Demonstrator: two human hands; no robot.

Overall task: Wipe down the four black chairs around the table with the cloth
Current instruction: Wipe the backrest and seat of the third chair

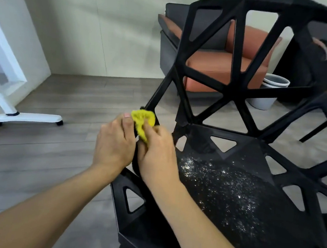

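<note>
A black chair [238,103] with triangular cut-outs fills the right half of the view. White specks are scattered over its seat [232,190]. A bunched yellow cloth [142,121] is pressed against the left edge of the chair frame, where the backrest meets the seat. My left hand [115,141] and my right hand [155,153] are side by side, both gripping the cloth around that edge. The part of the frame under my hands is hidden.
A dark sofa with orange cushions [219,69] stands behind the chair. A white bin [267,92] sits on the floor beside it. A white wheeled stand base [23,118] lies at the left on the grey wood floor [56,153].
</note>
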